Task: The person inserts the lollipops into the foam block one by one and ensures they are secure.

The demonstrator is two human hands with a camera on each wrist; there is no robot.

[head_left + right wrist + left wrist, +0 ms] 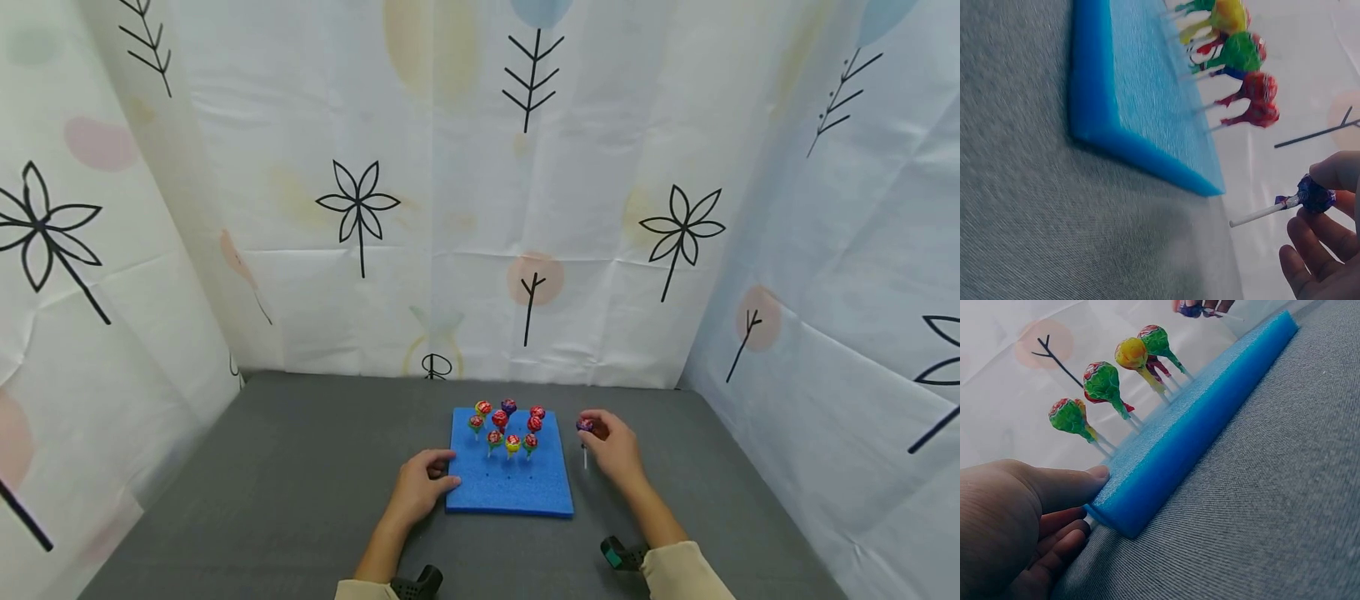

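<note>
A blue foam board (510,492) lies flat, with several wrapped lollipops (499,419) standing upright in it by their sticks. My left hand (418,486) grips the board's left edge; in the left wrist view its thumb (1079,486) rests on the top near the corner, with the fingers curled lower by the side. To the right of the board, my right hand (617,450) pinches a purple-wrapped lollipop (1316,195) by its head between thumb and fingertips. Its white stick (1260,215) points down in the head view, free of the board.
Small holes (509,477) show in the front part of the board. Under it spreads a grey cloth-covered table (315,467). White printed curtains (450,208) hang behind and along both sides. A dark strap device (622,554) sits at the right wrist.
</note>
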